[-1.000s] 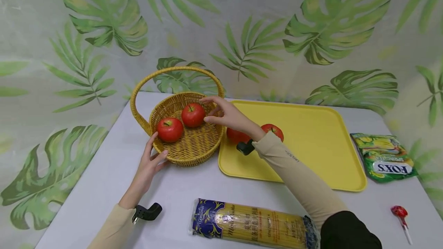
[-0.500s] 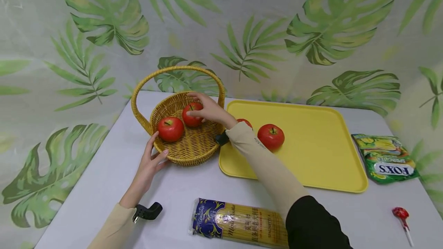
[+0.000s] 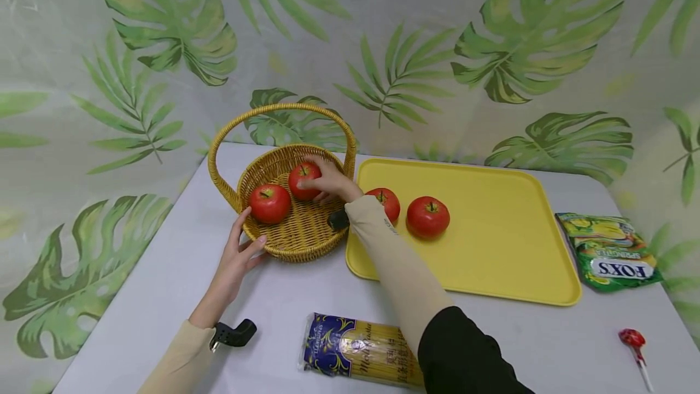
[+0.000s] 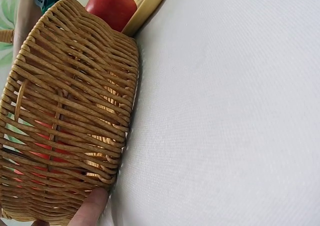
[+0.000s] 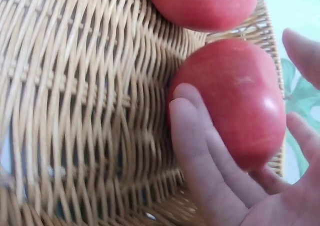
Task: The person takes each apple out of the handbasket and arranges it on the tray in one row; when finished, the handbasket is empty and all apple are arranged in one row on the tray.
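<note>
In the head view, my left hand [image 3: 235,260] rests against the near left side of a round wicker basket [image 3: 298,254]. Its fingers are spread along the outside; in the left wrist view a fingertip [image 4: 95,201] touches the woven wall low down. My right hand [image 3: 330,181] reaches into the basket around a red apple [image 3: 299,180]. In the right wrist view, two extended fingers [image 5: 195,141] lie along one side of that apple, while the thumb side stands a little off the opposite side. A second red apple [image 3: 270,204] sits beside it, nearer my left hand.
The basket's tall handle [image 3: 284,107] arches over it. A yellow tray [image 3: 492,230] stands to the right, with two red apples [image 3: 428,217] on it. A spaghetti pack [image 3: 355,351] lies in front, partly under my right arm. A green FOX'S bag [image 3: 609,251] and a lollipop [image 3: 633,339] are farther right.
My right hand has moved left and deeper into the basket, from beside the apple to around it. The tray's apples show more as the arm shifted. The left hand stays put.
</note>
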Motion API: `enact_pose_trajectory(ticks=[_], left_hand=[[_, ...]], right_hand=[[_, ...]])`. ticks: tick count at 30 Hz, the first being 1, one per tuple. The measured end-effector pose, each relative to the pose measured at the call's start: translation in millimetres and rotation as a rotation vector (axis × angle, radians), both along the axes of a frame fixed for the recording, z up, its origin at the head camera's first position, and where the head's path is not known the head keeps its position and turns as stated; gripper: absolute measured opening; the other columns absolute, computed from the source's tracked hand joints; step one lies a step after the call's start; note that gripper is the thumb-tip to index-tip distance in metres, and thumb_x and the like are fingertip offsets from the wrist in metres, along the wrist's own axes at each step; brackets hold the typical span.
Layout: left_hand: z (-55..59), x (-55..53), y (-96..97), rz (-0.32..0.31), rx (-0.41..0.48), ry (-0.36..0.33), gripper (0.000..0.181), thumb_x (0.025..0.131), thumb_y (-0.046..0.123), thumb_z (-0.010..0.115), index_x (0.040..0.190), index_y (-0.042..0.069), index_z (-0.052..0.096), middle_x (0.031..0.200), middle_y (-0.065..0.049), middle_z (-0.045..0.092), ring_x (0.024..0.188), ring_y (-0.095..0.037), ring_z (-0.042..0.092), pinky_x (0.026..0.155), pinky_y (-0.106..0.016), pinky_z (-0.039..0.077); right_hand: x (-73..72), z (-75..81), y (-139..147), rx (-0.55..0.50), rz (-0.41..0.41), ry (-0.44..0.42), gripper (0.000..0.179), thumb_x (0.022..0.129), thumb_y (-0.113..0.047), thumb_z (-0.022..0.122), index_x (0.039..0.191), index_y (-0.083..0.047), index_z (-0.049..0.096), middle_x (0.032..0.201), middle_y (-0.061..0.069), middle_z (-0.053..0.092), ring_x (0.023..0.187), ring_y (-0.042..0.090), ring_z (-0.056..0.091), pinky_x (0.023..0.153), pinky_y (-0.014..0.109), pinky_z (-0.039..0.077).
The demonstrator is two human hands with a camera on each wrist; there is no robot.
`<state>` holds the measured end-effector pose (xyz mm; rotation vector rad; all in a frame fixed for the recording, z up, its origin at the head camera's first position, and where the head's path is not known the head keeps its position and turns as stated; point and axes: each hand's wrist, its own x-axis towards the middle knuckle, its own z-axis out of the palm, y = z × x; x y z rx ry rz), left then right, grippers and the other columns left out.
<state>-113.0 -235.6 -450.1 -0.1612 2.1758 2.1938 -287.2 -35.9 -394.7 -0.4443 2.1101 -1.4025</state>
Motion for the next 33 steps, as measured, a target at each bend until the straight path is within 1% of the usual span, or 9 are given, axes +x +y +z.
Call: enact_pose_trajectory(ticks=[4,8,11,16,20,23,27,29,33], left_hand=[[0.0,-0.4,-0.4,0.005,0.006,-0.008,0.070,0.099,0.016,0.054,0.154,0.026,0.011,0.157,-0.004,-0.003,0.131,-0.038,0.029,0.100,-0.057,0.035],[-1.0,-0.3,-0.3,0.006,0.009,-0.011,0.071,0.099,0.016,0.054,0.154,0.026,0.011,0.157,-0.005,-0.005,0.131,-0.038,0.029,0.100,-0.057,0.034],[-1.8,-0.4,-0.1,0.001,0.009,-0.012,0.071,0.099,0.017,0.054,0.154,0.026,0.011,0.157,-0.005,-0.006,0.132,-0.039,0.029,0.100,-0.057,0.034],[-3.5,-0.2,-0.2,0.000,0.005,-0.009,0.070,0.099,0.016,0.054,0.154,0.026,0.011,0.157,-0.005,-0.005,0.131,-0.038,0.029,0.100,-0.057,0.034],[-3.3,0.2,0.3,-0.001,0.006,-0.007,0.070,0.099,0.016,0.053,0.154,0.026,0.011,0.157,-0.005,-0.006,0.131,-0.038,0.029,0.100,-0.057,0.035],[-2.7,0.4,0.6,-0.003,0.011,-0.008,0.070,0.099,0.015,0.053,0.154,0.026,0.011,0.157,-0.005,-0.006,0.132,-0.038,0.029,0.101,-0.057,0.034],[-2.2,0.8,0.5,-0.003,0.010,-0.010,0.070,0.099,0.015,0.053,0.154,0.026,0.011,0.157,-0.005,-0.007,0.132,-0.038,0.028,0.101,-0.057,0.033],[-2.1,0.9,0.4,-0.002,0.010,-0.011,0.069,0.099,0.015,0.052,0.154,0.026,0.011,0.157,-0.004,-0.008,0.132,-0.038,0.028,0.101,-0.057,0.033],[-2.4,0.7,0.1,-0.005,0.012,-0.011,0.069,0.099,0.016,0.053,0.154,0.027,0.011,0.157,-0.004,-0.008,0.132,-0.038,0.028,0.102,-0.057,0.033]], right_hand=[[2.0,-3.9,-2,-0.031,-0.031,-0.082,0.074,0.092,-0.020,0.063,0.152,-0.024,0.020,0.151,0.017,0.012,0.091,0.049,0.062,0.077,0.053,0.053],[2.6,-5.0,-2,-0.090,-0.037,-0.166,0.075,0.093,-0.015,0.062,0.152,-0.025,0.017,0.149,0.020,0.020,0.098,0.053,0.057,0.083,0.056,0.049],[2.6,-5.4,-3,-0.130,-0.066,-0.215,0.075,0.092,-0.011,0.062,0.152,-0.025,0.018,0.148,0.020,0.022,0.102,0.054,0.055,0.087,0.056,0.047],[3.0,-6.6,-4,-0.177,-0.126,-0.259,0.073,0.090,-0.003,0.063,0.149,-0.022,0.026,0.149,0.018,0.022,0.111,0.048,0.052,0.090,0.055,0.046],[3.2,-7.5,-4,-0.181,-0.131,-0.278,0.068,0.089,-0.002,0.065,0.146,-0.022,0.032,0.148,0.016,0.024,0.112,0.045,0.052,0.090,0.055,0.046],[3.2,-6.3,-2,-0.173,-0.118,-0.275,0.066,0.089,-0.006,0.066,0.144,-0.023,0.035,0.147,0.015,0.027,0.100,0.046,0.058,0.089,0.056,0.046],[2.3,-2.5,1,-0.188,-0.093,-0.248,0.065,0.089,-0.011,0.068,0.144,-0.027,0.037,0.144,0.014,0.032,0.076,0.039,0.064,0.087,0.053,0.048],[1.6,-0.5,3,-0.201,-0.074,-0.225,0.064,0.089,-0.014,0.069,0.143,-0.028,0.039,0.141,0.013,0.036,0.067,0.032,0.064,0.083,0.050,0.051],[1.2,3.6,5,-0.232,-0.023,-0.176,0.062,0.088,-0.017,0.070,0.141,-0.028,0.042,0.136,0.011,0.042,0.060,0.026,0.064,0.068,0.040,0.056]])
